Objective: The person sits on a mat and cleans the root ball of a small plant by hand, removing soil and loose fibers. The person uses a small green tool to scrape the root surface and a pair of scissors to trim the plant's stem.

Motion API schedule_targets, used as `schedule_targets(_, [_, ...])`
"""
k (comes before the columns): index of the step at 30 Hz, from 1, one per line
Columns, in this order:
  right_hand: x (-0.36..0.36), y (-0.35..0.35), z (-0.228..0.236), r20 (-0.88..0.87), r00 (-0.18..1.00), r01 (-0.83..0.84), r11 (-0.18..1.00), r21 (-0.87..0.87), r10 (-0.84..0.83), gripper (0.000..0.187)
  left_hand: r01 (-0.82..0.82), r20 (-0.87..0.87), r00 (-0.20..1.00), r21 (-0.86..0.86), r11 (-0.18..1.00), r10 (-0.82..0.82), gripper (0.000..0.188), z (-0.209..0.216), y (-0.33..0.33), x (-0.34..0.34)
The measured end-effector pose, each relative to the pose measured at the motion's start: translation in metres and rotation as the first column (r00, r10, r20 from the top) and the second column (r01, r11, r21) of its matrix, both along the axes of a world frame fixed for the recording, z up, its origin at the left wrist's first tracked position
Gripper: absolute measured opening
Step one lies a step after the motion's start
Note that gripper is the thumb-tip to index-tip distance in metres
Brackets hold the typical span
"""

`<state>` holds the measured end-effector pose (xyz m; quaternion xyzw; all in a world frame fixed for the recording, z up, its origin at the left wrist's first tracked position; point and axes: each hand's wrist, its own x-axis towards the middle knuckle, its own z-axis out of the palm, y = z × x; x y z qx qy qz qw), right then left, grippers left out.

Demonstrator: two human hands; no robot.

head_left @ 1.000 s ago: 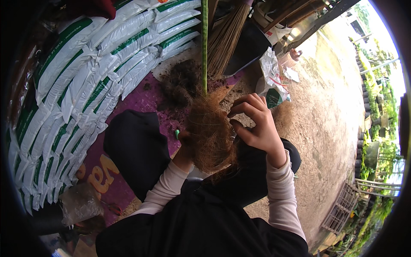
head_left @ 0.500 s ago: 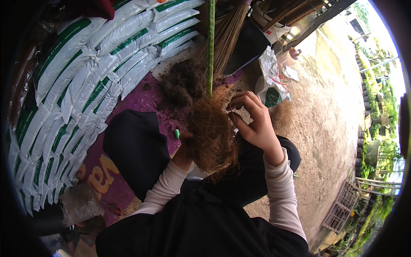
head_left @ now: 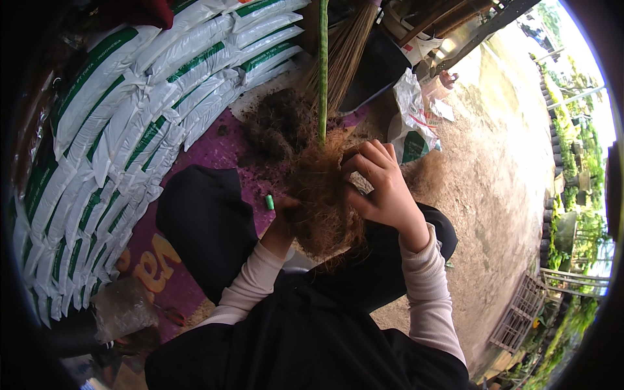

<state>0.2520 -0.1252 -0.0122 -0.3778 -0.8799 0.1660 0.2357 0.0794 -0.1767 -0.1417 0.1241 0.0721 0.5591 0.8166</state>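
A shaggy ball of brown fibre (head_left: 318, 218) sits between my hands above my lap. A long green mottled stem (head_left: 323, 78) rises from its far side. From the left, my left hand (head_left: 283, 218) holds the fibre ball, most of its fingers hidden by the strands. On the right side, my right hand (head_left: 380, 185) is closed, with bent fingers and thumb gripping the fibre. Just left of my left hand lies a small green cylindrical thing (head_left: 270, 202), perhaps a spool. A heap of dark, fibrous soil (head_left: 279, 127) lies beyond the ball.
White and green bags (head_left: 149, 97) are stacked at the left. A stick broom (head_left: 344, 62) and a crumpled white bag (head_left: 413, 117) are at the far side. A purple printed sheet (head_left: 208, 146) covers the ground. Scissors (head_left: 172, 316) lie lower left; a crate (head_left: 518, 312) stands right.
My right hand has moved slightly left and its fingers now press into the fibre. The ball's near part and the stem have shifted slightly right. My left hand stays nearly in place.
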Motion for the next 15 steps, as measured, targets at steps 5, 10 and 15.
schedule_targets(5, [-0.001, 0.005, -0.007, -0.142, 0.989, 0.042, 0.998, 0.040, -0.036, 0.031, 0.072, -0.064, 0.996, 0.056, 0.996, -0.069, 0.092, -0.007, 0.003, -0.002])
schedule_targets(10, [0.011, 0.006, 0.005, -0.182, 0.983, 0.021, 0.999, -0.041, -0.028, 0.029, 0.052, -0.006, 0.999, -0.009, 0.999, -0.052, 0.090, -0.013, -0.002, 0.000])
schedule_targets(15, [0.006, 0.003, 0.006, -0.161, 0.986, -0.022, 0.997, 0.069, 0.033, 0.023, 0.028, -0.006, 1.000, -0.010, 1.000, -0.028, 0.086, -0.004, -0.001, -0.001])
